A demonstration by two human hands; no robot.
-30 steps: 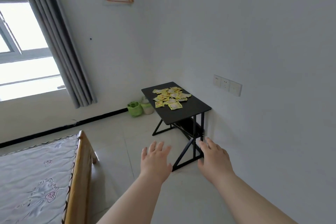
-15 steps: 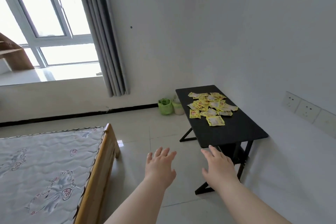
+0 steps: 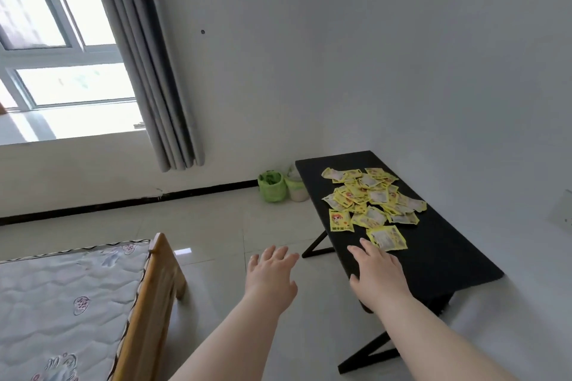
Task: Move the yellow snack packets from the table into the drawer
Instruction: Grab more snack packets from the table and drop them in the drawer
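A heap of several yellow snack packets (image 3: 371,198) lies on the far half of a low black table (image 3: 439,254) against the right wall. One packet (image 3: 387,237) lies apart at the near end of the heap. My right hand (image 3: 376,275) hovers flat over the table's near left part, fingers spread, its fingertips just short of that packet. Off the table's left edge, my left hand (image 3: 270,277) is stretched out over the floor, open and holding nothing. No drawer is in view.
A wooden bed frame with a quilted mattress (image 3: 62,303) fills the lower left. Two small bins, green (image 3: 271,186) and pale (image 3: 295,187), stand on the floor by the table's far left corner. Tiled floor (image 3: 216,235) lies between bed and table. A grey curtain (image 3: 148,71) hangs beside the window.
The view has closed in on the table and swung left. Both hands stayed outstretched, and the right hand now reaches over the table's near part close to the nearest packet.
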